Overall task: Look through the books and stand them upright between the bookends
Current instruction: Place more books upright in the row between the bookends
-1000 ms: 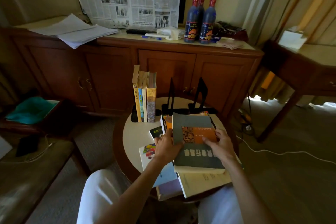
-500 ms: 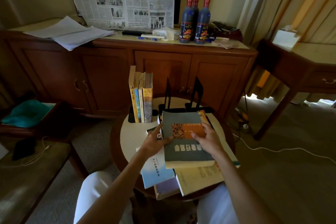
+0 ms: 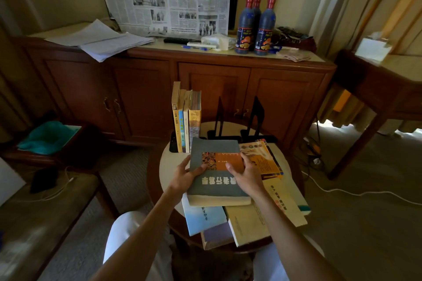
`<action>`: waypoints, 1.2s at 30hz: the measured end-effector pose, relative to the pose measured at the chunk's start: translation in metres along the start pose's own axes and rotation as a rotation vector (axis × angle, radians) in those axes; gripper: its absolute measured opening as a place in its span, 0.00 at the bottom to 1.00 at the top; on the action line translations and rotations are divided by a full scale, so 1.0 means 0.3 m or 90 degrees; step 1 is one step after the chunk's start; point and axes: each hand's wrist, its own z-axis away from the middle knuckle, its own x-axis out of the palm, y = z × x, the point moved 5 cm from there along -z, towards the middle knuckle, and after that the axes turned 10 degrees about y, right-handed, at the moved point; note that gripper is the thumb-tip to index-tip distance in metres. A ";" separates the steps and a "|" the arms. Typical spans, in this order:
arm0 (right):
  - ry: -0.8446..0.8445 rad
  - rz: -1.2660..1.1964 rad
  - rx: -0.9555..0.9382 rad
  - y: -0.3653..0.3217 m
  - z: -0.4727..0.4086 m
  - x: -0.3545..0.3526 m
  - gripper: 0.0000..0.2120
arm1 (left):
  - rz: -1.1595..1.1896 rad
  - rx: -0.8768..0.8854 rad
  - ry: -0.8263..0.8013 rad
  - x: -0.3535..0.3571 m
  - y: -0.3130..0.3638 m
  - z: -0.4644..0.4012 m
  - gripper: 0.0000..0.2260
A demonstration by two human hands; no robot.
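Observation:
I hold a thick grey book (image 3: 214, 182) with an orange cover panel flat above the round table (image 3: 170, 166). My left hand (image 3: 186, 174) grips its left edge, thumb on the cover. My right hand (image 3: 245, 174) grips its right edge, thumb on the orange panel. Several books (image 3: 186, 121) stand upright at the table's back left against a black bookend. Two more black bookends (image 3: 251, 118) stand apart to their right with nothing between them. Other books lie flat under and around the grey one: an orange one (image 3: 262, 157), a pale blue one (image 3: 204, 219), a cream one (image 3: 249, 226).
A wooden cabinet (image 3: 205, 80) stands behind the table, carrying papers, a newspaper, a remote and three dark bottles (image 3: 255, 27). A side table (image 3: 374, 89) is at the right. A white cable (image 3: 356, 194) crosses the floor on the right. A bench with a teal cloth (image 3: 48, 137) sits left.
The grey book has moved a little farther from me, toward the standing books, with both hands still on its edges. The view has tilted down slightly.

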 end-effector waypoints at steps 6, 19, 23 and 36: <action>0.017 -0.016 -0.029 -0.002 0.001 -0.005 0.34 | -0.153 0.031 -0.068 -0.012 0.045 0.027 0.24; 0.067 -0.008 -0.061 0.034 0.093 0.002 0.30 | -0.010 0.023 -0.038 -0.017 -0.001 0.065 0.20; 0.054 -0.008 -0.076 -0.013 0.104 0.085 0.30 | 0.124 -0.037 0.033 -0.091 -0.062 0.086 0.22; -0.070 0.092 -0.192 -0.162 0.144 0.326 0.25 | 0.146 -0.113 0.170 -0.419 -0.092 0.084 0.23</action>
